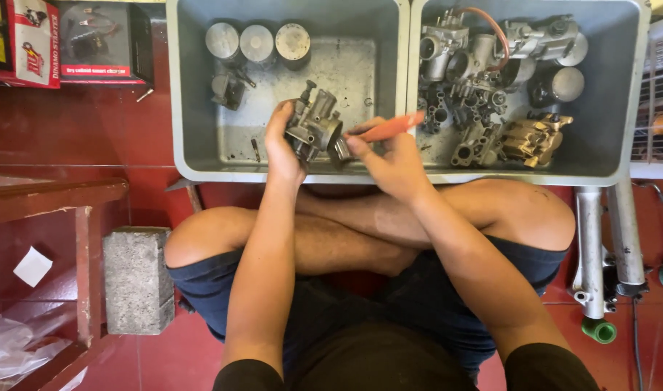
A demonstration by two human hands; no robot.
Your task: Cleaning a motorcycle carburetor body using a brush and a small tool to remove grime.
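Grey rectangular plastic trays: 2, side by side, left (pixel 194 87) and right (pixel 628 94).
Round silver metal pistons in left tray: 3, in a row (pixel 222 40), (pixel 257 43), (pixel 292 42).
Grey cast-metal carburettor body in hands: 1 (pixel 313 124).
Red-handled brush: 1 (pixel 389 128).
Hands: 2, left (pixel 282 148), right (pixel 393 163).
Brass-coloured metal casting in right tray: 1 (pixel 533 137).
Grey concrete block on floor: 1 (pixel 137 279).
Chrome fork tubes on floor: 2 (pixel 589 246), (pixel 626 232).
Loose engine parts in right tray: heaped, count not readable.
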